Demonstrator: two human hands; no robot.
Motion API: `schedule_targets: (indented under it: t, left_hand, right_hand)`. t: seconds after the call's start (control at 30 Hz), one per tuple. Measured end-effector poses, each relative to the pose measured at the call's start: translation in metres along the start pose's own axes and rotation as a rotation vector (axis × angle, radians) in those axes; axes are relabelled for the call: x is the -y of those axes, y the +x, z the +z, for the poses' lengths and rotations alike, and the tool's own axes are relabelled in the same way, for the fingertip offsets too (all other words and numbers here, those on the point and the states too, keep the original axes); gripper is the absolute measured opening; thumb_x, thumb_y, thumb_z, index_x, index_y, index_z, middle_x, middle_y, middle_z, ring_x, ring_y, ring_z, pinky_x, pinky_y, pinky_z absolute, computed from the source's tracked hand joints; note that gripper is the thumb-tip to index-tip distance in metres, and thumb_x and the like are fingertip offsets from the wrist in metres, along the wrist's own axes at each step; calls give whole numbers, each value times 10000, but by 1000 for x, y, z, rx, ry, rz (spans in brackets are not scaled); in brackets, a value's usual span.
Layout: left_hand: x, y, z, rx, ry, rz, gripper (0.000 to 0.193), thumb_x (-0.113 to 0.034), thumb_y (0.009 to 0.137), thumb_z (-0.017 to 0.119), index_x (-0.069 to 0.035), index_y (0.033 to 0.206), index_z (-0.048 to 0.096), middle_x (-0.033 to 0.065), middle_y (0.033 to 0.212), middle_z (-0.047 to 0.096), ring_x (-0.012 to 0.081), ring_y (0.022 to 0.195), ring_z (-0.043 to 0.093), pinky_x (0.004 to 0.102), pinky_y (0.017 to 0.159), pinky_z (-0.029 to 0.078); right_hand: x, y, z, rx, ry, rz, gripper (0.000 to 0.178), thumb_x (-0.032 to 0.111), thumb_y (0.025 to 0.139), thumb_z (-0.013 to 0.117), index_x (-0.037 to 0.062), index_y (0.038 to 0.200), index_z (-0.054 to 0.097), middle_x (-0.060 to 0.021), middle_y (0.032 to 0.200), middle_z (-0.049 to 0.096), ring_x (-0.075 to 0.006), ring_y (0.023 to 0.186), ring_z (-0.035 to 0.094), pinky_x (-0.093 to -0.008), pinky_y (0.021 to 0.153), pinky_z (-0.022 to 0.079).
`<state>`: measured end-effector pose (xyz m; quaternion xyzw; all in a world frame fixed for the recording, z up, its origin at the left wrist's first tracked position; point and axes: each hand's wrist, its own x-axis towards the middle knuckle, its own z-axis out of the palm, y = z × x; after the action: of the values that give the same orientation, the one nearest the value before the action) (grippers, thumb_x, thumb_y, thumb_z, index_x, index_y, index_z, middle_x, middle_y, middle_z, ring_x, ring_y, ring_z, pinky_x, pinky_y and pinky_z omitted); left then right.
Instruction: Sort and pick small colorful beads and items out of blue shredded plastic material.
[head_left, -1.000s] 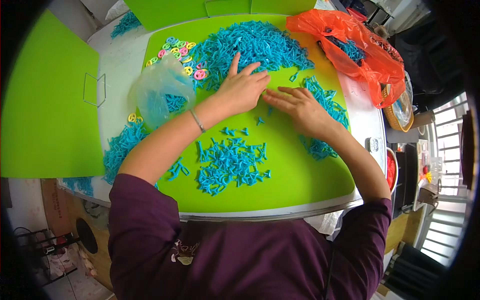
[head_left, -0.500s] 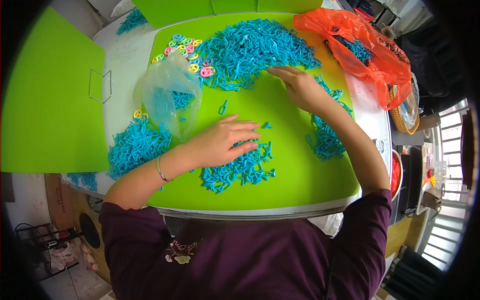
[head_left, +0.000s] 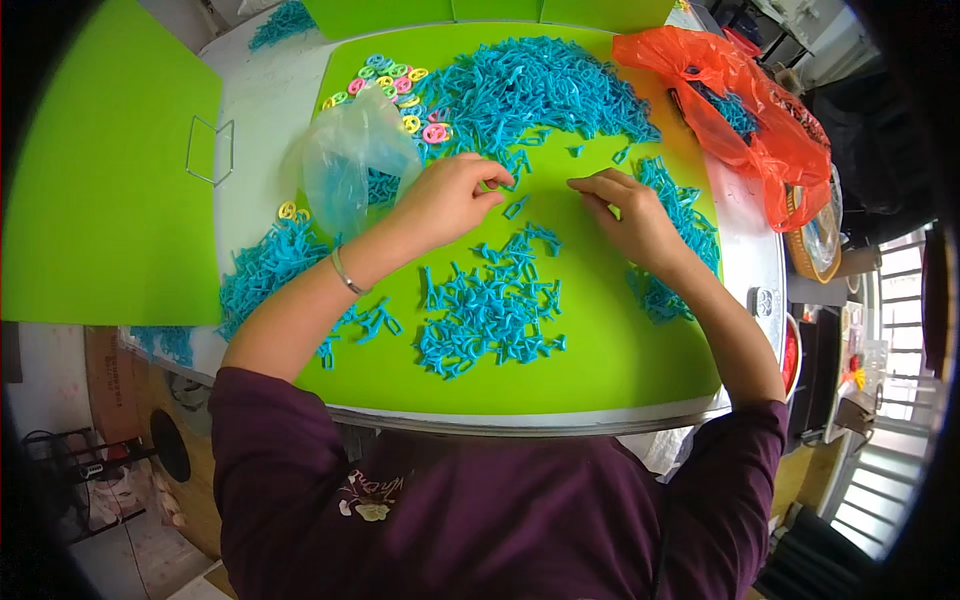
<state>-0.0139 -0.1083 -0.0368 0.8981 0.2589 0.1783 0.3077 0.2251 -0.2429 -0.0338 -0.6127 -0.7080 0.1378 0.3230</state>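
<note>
Small blue plastic pieces, forked or slotted, lie in heaps on a bright green board (head_left: 620, 350). My left hand (head_left: 455, 200) is over the middle of the board, its fingers curled and the thumb drawn toward them. A few blue pieces (head_left: 517, 162) lie at its fingertips; whether it pinches one is hard to make out. My right hand (head_left: 632, 218) hovers left of the right-hand heap (head_left: 680, 205), fingers bent and slightly apart, with nothing visible in them. Between the hands lies a single slotted piece (head_left: 515, 208). Nearer me is a loose spread of pieces (head_left: 490, 315).
A large blue heap (head_left: 540, 90) covers the board's far part, beside colourful plastic rings (head_left: 400, 85). A clear bag (head_left: 350, 150) holding blue pieces stands left, behind another heap (head_left: 270, 270). An orange-red plastic bag (head_left: 740, 140) lies far right. A green panel (head_left: 110, 190) rises at left.
My left hand has moved away from me, off the near spread, toward the large heap. My right hand has drawn back from that heap. The view has shifted slightly.
</note>
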Motion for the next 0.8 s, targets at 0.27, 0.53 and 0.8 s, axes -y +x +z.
schedule_targets:
  t: [0.27, 0.53, 0.8]
  left_hand:
    - [-7, -5, 13, 27, 77, 112, 243, -224, 788, 753, -53, 949, 689, 103, 862, 666, 243, 705, 649, 364, 682, 529]
    - [2, 24, 19, 112, 20, -49, 161, -151, 810, 701, -42, 928, 709, 111, 837, 709, 256, 761, 682, 376, 710, 538]
    - [-6, 27, 16, 33, -91, -90, 150, -159, 793, 708, -47, 894, 717, 116, 820, 719, 285, 773, 697, 400, 715, 550]
  right_hand:
    - [18, 9, 21, 218, 103, -56, 211, 83, 846, 713, 37, 1051, 702, -124, 896, 654, -245, 823, 676, -344, 735, 541]
    - [23, 17, 16, 388, 448, 360, 222, 95, 893, 654, 23, 1101, 681, -54, 829, 688, -117, 726, 614, -272, 702, 506]
    - [13, 10, 3, 325, 554, 424, 230, 83, 932, 630, 20, 1151, 665, -56, 894, 704, -119, 752, 641, -272, 724, 516]
